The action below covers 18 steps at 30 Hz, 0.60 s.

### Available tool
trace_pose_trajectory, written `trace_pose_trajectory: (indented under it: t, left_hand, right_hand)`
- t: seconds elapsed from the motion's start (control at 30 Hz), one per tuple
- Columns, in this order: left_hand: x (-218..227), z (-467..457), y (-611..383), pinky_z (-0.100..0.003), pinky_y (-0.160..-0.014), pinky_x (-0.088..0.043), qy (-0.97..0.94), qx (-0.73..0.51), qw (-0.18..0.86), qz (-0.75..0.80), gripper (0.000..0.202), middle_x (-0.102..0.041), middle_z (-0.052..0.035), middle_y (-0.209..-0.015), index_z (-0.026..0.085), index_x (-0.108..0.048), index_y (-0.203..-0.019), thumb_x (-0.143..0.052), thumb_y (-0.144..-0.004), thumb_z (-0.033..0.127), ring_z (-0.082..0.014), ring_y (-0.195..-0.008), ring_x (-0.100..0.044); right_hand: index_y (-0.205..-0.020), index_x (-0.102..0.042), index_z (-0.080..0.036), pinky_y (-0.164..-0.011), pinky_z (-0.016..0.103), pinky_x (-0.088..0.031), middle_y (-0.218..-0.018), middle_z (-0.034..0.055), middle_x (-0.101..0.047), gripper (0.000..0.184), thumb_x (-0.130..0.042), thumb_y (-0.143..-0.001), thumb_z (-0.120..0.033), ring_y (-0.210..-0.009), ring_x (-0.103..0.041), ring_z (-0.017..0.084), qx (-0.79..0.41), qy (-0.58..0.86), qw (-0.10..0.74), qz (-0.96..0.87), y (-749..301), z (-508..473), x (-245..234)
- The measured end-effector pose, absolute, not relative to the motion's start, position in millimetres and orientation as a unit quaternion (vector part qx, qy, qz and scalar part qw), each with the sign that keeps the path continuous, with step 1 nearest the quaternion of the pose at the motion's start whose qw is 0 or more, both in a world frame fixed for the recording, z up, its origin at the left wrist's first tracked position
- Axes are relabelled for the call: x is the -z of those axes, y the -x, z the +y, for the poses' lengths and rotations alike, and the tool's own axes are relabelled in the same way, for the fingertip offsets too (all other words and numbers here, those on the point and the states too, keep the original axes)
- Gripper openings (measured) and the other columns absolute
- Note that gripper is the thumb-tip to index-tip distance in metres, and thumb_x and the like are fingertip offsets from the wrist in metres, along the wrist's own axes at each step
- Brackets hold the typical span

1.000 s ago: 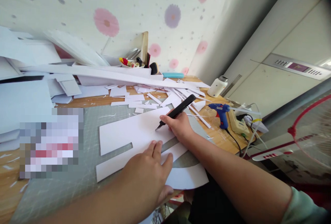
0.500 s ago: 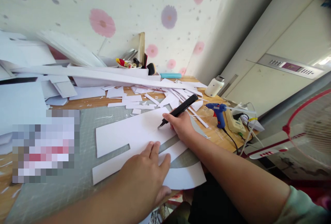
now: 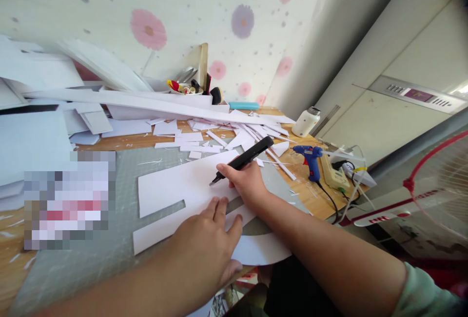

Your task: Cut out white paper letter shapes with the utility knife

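Head: knife [image 3: 253,153] in right hand [image 3: 249,180]

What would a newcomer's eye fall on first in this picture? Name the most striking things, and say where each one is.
Probably the black pen-shaped tool in the right hand, its tip at the white sheet near the middle, with the left hand resting on that sheet. Next, likely the blue glue gun on the wooden table to the right, and the pink flowers on the wall behind.
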State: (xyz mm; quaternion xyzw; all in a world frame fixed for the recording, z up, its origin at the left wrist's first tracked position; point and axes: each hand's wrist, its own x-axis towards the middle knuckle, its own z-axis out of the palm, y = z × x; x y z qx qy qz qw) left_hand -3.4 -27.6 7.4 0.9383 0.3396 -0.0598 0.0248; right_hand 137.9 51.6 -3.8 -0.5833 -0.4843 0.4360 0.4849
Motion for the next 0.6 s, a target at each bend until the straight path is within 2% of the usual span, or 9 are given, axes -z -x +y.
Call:
trace_pose_trajectory:
  t: [0.27,0.4,0.6]
  left_hand:
    - [-8.1,-27.0,3.2,-0.056,-0.096,-0.051,-0.939,0.062,0.024,0.339,0.071,-0.045,-0.0366,-0.143,0.014,-0.051,-0.144,-0.057,-0.088,0.057,-0.047,-0.135,-0.044]
    - [-6.7,-27.2,2.9,-0.056,-0.096,-0.051,-0.943,0.048,0.012,0.33,0.071,-0.047,-0.0389,-0.14,0.011,-0.052,-0.142,-0.057,-0.088,0.057,-0.0478,-0.134,-0.045]
    - [-3.7,-27.4,3.6,-0.057,-0.094,-0.052,-0.945,0.038,0.006,0.325,0.071,-0.047,-0.0403,-0.138,0.01,-0.053,-0.141,-0.059,-0.087,0.056,-0.0488,-0.132,-0.046]
  right_hand:
    - [-0.054,-0.056,-0.018,-0.039,0.024,-0.036,-0.046,-0.0023,-0.052,0.038,-0.082,-0.06,-0.045,-0.04,-0.044,0.009,-0.418,0.587,0.479,-0.501,-138.3,52.4,6.1]
    - [-0.053,-0.055,-0.018,-0.039,0.023,-0.037,-0.046,-0.0025,-0.052,0.039,-0.083,-0.06,-0.044,-0.04,-0.045,0.009,-0.423,0.583,0.491,-0.491,-137.8,51.8,5.5]
    - [-0.056,-0.059,-0.017,-0.039,0.023,-0.035,-0.045,-0.0025,-0.051,0.035,-0.081,-0.062,-0.043,-0.041,-0.043,0.009,-0.413,0.6,0.463,-0.505,-139.9,52.5,7.3]
